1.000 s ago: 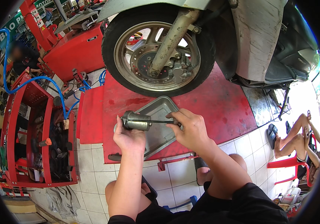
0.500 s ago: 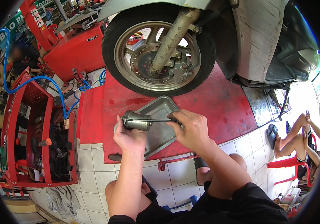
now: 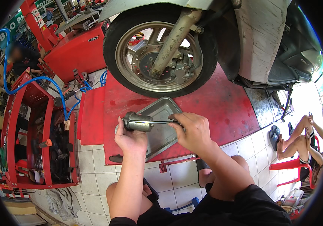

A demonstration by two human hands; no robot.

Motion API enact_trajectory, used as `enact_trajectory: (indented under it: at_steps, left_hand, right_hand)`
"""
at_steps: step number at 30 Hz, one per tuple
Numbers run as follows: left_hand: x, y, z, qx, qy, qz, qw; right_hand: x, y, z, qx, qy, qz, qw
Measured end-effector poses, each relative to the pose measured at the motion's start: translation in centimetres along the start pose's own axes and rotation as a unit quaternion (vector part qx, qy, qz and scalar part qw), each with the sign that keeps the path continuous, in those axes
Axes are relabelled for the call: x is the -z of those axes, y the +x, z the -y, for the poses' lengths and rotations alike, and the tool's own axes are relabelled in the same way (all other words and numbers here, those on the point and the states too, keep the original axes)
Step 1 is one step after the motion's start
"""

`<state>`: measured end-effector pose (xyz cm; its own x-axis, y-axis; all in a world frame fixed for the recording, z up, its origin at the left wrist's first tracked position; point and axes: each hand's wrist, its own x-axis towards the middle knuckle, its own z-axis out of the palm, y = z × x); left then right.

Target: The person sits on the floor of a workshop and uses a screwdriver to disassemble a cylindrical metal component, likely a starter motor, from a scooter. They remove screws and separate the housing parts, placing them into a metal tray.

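My left hand [image 3: 130, 138] is wrapped round a grey metal starter motor [image 3: 140, 126], a short cylinder held on its side above a metal tray [image 3: 165, 103]. Between the thumb and fingers of my right hand [image 3: 192, 130] is a thin, dark metal rod [image 3: 163, 121]. It runs level along the motor's side, and its left part lies against the casing. My right fingers hide the rod's other end. The grey rectangular tray rests tilted on a red lift platform [image 3: 221, 101], partly covered by my hands and the motor.
A motor scooter's front wheel [image 3: 110, 56] stands on the platform just beyond the tray. To the left is a red tool cart [image 3: 48, 147] with a blue air hose [image 3: 44, 78] over it. A person [image 3: 304, 141] sits at the right; another person [image 3: 24, 62] is at the far left.
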<state>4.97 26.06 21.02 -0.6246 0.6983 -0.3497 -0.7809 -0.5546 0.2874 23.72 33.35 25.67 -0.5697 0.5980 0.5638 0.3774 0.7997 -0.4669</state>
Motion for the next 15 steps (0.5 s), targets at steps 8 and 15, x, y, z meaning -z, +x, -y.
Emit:
enact_trajectory:
  at_steps: [8, 15]
  left_hand:
    - [-0.03, -0.09, 0.14, 0.003, -0.009, 0.002, 1.000]
    - [-0.50, -0.37, 0.06, -0.004, 0.000, -0.003, 1.000]
  right_hand:
    - [-0.24, 0.11, 0.31, -0.001, 0.009, -0.020, 1.000]
    - [-0.51, -0.32, -0.38, 0.013, -0.005, -0.005, 1.000]
